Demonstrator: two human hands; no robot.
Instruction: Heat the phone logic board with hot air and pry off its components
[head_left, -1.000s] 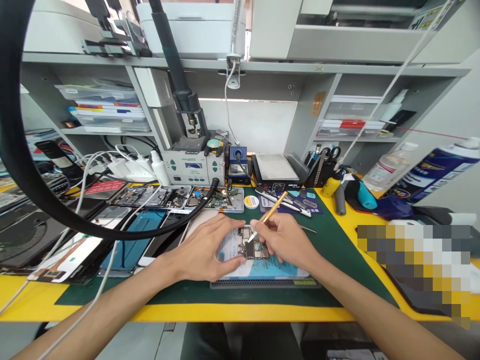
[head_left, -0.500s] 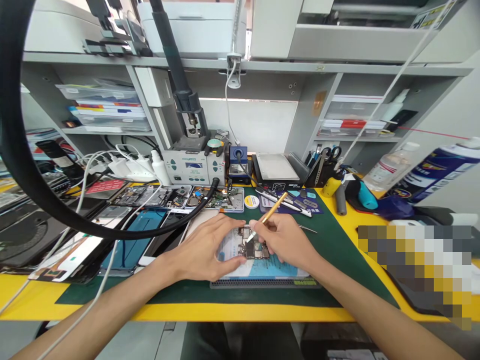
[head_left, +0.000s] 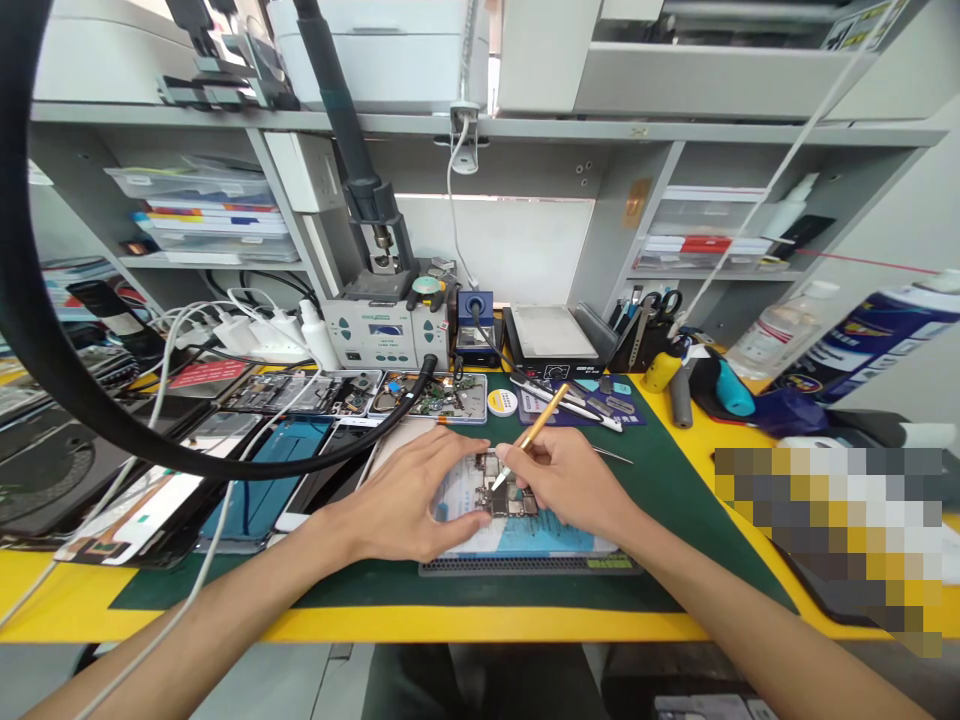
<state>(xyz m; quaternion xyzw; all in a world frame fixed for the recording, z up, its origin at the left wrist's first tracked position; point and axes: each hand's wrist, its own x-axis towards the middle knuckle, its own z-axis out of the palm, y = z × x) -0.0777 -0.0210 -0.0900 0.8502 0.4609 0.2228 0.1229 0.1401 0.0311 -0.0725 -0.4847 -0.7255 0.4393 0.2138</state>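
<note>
A small phone circuit board (head_left: 514,507) lies on a blue-and-white work pad (head_left: 555,540) in front of me. My right hand (head_left: 574,480) is closed in a pen grip round a slim gold-handled craft knife (head_left: 541,418). Its pale, pointed tip meets or hovers just over the board; contact is too fine to tell. My left hand (head_left: 416,495) rests on the pad left of the board, thumb and fingers spread at the board's near and far edges. Part of the board is hidden by my right fingers.
Opened phones and a blue phone back (head_left: 266,480) lie to the left. A parts tray (head_left: 469,405), a soldering station (head_left: 386,335) and a hot plate (head_left: 555,335) stand behind. Tweezers (head_left: 615,455) lie right of my hand. A black hose (head_left: 247,465) loops across the left.
The knife's handle has tipped slightly left and more upright, its tip staying over the same part of the board. My left hand has kept its place.
</note>
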